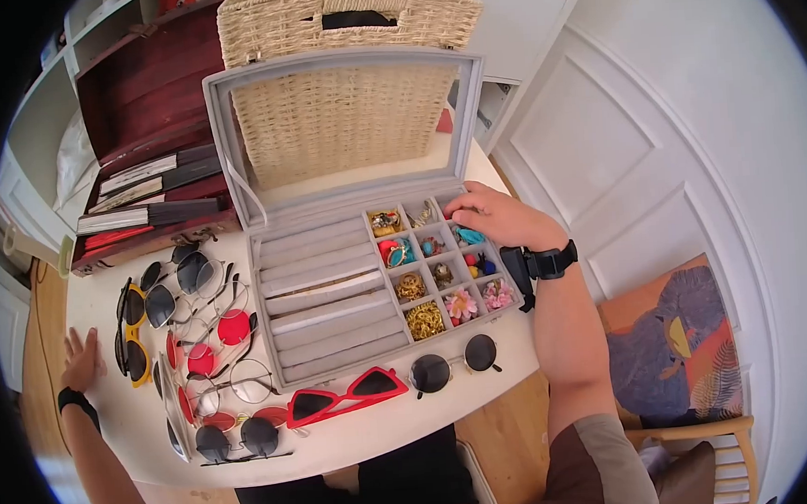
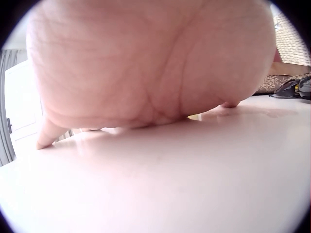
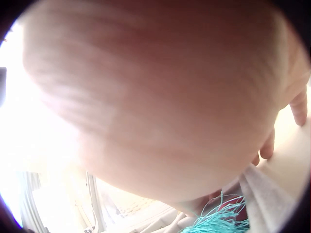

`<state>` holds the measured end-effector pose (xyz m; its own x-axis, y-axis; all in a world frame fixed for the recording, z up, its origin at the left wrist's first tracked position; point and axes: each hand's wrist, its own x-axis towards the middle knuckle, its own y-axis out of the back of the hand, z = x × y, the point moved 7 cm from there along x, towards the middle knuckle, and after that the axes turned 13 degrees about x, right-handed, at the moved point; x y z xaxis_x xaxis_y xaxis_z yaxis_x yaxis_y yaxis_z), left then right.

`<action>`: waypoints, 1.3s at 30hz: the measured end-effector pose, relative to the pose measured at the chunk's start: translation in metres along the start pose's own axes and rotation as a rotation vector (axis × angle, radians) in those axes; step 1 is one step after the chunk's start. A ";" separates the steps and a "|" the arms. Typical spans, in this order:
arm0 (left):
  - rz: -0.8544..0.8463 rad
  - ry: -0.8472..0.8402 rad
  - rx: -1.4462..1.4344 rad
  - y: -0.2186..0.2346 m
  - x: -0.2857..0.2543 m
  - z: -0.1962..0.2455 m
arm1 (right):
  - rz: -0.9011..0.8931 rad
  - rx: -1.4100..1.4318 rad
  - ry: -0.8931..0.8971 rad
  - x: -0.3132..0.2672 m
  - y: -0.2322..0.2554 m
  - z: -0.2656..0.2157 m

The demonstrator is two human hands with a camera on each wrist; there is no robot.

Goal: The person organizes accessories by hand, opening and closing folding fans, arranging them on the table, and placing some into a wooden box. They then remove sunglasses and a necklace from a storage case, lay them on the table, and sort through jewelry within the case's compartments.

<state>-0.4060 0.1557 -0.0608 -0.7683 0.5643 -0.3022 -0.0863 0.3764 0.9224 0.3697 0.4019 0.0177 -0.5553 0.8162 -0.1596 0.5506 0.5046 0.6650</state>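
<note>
A grey jewelry box (image 1: 335, 348) lies on the table with its clear-windowed lid raised. Ring rolls fill its left part; compartments on the right hold gold chains (image 1: 423, 321), pink flower pieces (image 1: 460, 305) and other jewelry. My right hand (image 1: 503, 216) grips the box's back right corner, thumb on the compartment side and fingers (image 3: 267, 148) outside the wall, near a teal tassel (image 3: 218, 221). What the thumb touches is hidden. My left hand (image 1: 81, 361) rests on the table at the far left, fingers spread, holding nothing; its palm (image 2: 150, 63) faces down.
Several pairs of glasses lie left of the box. Red-framed sunglasses (image 1: 348, 397) and round dark sunglasses (image 1: 431, 373) lie along its front. Behind stand a woven basket (image 1: 270, 38) and an open dark red case (image 1: 135, 93) holding books. A chair (image 1: 742, 427) is at the right.
</note>
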 end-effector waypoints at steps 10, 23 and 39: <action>0.013 -0.019 -0.028 -0.009 0.017 -0.009 | -0.010 0.074 0.106 0.001 -0.003 0.004; 0.021 -0.043 -0.011 -0.008 0.014 -0.008 | 0.001 0.066 0.045 -0.001 -0.003 0.003; 0.013 -0.005 -0.019 -0.010 0.017 -0.009 | 0.011 0.164 0.109 -0.002 -0.002 0.006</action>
<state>-0.4234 0.1553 -0.0726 -0.7662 0.5726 -0.2917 -0.0889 0.3550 0.9306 0.3735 0.4010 0.0122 -0.6078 0.7913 -0.0675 0.6462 0.5422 0.5371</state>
